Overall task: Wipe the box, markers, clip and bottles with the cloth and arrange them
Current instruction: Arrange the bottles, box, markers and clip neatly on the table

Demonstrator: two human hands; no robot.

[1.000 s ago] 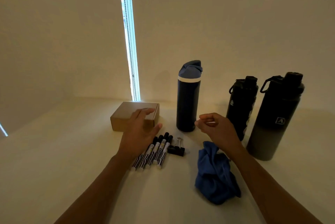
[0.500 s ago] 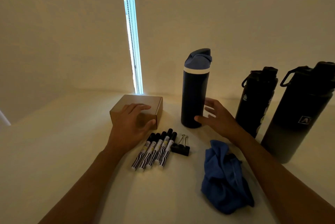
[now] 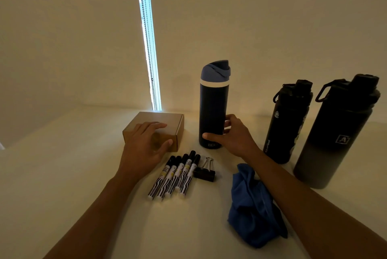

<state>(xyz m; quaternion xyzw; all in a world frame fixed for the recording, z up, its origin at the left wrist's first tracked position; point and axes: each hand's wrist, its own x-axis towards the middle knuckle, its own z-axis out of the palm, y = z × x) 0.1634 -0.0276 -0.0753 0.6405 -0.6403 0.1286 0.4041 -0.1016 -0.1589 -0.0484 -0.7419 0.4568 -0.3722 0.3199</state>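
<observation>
The right hand (image 3: 234, 141) has closed low round the blue-capped bottle (image 3: 212, 108) (smooth, probably heavy: grip mid-body), left hand (image 3: 142, 147) flat on the box (image 3: 167, 118).

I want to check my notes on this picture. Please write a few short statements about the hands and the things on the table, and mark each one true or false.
1. The right hand grips the blue-lid bottle low on its body. True.
2. The left hand holds the cloth. False: the cloth lies crumpled on the table, and the left hand rests on the box.
3. The clip lies just right of the markers. True.
4. The blue-lid bottle lies on its side. False: it stands upright.
</observation>
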